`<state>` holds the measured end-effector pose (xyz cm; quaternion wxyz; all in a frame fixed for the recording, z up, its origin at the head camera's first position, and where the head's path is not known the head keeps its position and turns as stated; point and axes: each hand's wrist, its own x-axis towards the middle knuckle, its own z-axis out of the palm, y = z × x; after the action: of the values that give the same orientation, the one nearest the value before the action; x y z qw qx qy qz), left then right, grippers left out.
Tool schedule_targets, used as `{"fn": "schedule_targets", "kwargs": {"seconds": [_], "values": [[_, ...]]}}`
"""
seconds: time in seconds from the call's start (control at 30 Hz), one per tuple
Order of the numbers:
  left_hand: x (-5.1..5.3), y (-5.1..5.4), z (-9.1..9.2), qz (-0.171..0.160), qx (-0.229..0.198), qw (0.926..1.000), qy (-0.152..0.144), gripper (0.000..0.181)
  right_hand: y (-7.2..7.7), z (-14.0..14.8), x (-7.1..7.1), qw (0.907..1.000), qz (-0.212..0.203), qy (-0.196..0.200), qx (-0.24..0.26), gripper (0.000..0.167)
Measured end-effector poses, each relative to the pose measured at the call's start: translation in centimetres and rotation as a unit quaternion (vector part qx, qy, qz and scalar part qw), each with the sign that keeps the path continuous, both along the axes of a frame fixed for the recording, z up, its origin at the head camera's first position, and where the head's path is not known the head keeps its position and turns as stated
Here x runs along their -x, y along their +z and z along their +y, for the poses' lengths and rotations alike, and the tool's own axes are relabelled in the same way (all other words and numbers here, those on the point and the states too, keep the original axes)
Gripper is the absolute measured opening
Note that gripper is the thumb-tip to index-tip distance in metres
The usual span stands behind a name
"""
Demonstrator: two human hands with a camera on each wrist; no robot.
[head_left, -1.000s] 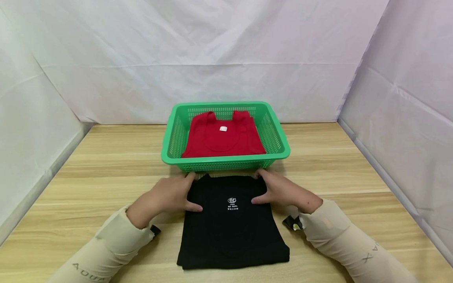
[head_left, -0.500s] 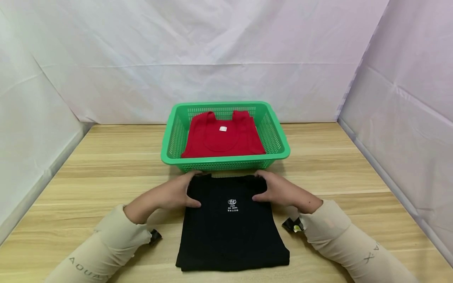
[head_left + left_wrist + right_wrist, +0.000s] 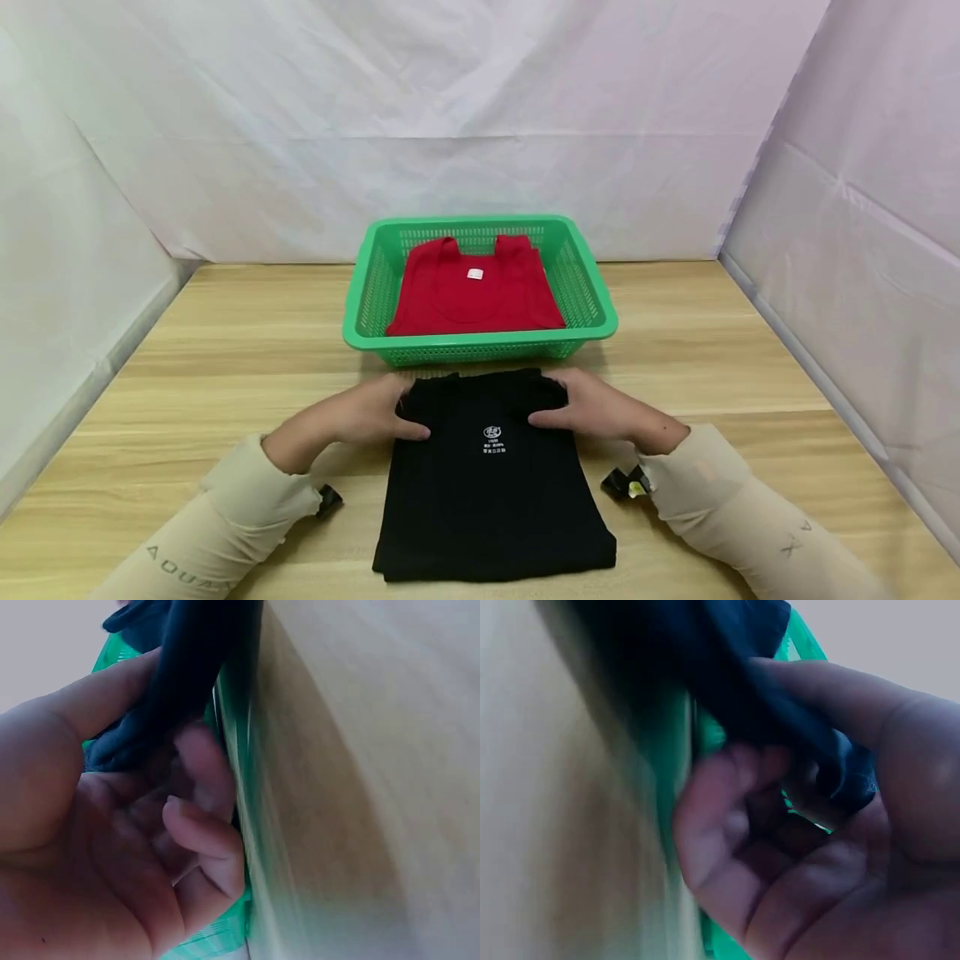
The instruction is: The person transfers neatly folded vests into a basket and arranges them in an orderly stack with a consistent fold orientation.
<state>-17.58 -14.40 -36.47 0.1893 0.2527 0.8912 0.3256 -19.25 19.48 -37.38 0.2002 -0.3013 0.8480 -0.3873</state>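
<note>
A folded black tank top (image 3: pixel 495 508) with a small white print lies flat-folded in front of the basket. My left hand (image 3: pixel 367 412) grips its upper left edge, thumb on top and fingers curled beneath, as the left wrist view shows with the dark cloth (image 3: pixel 180 675) between them. On the opposite side my right hand (image 3: pixel 600 408) holds the upper right edge the same way, the cloth (image 3: pixel 735 682) pinched under the thumb in the right wrist view. In both wrist views the held edge stands off the wooden surface.
A green plastic basket (image 3: pixel 480 340) stands just beyond the black garment, with a folded red tank top (image 3: pixel 480 300) inside. Under them is a wooden table (image 3: pixel 247 333). White sheeting (image 3: pixel 450 167) closes off the back and both sides.
Fingers of both hands have curled further under the black tank top's upper edge. The left hand has shifted slightly and its forearm lowered. The basket stays put.
</note>
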Motion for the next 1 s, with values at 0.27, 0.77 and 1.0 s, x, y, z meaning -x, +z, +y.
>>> {"fn": "schedule_targets", "kwargs": {"seconds": [0.27, 0.77, 1.0], "values": [[-1.2, 0.0, 0.2, 0.006, -0.002, 0.9986, -0.052, 0.090, -0.3, -0.2, -1.4, 0.9983, -0.057, 0.004, 0.013, 0.051], [-2.5, 0.3, 1.2, -0.083, 0.026, 0.9945, -0.058, 0.024, -0.4, -0.6, -3.7, 0.9986, -0.042, 0.012, -0.031, 0.018], [-2.8, 0.5, 0.6, -0.153, -0.055, 0.9757, -0.147, 0.024, 0.4, 0.5, -4.3, 0.9946, -0.091, 0.041, -0.028, 0.020]]}}
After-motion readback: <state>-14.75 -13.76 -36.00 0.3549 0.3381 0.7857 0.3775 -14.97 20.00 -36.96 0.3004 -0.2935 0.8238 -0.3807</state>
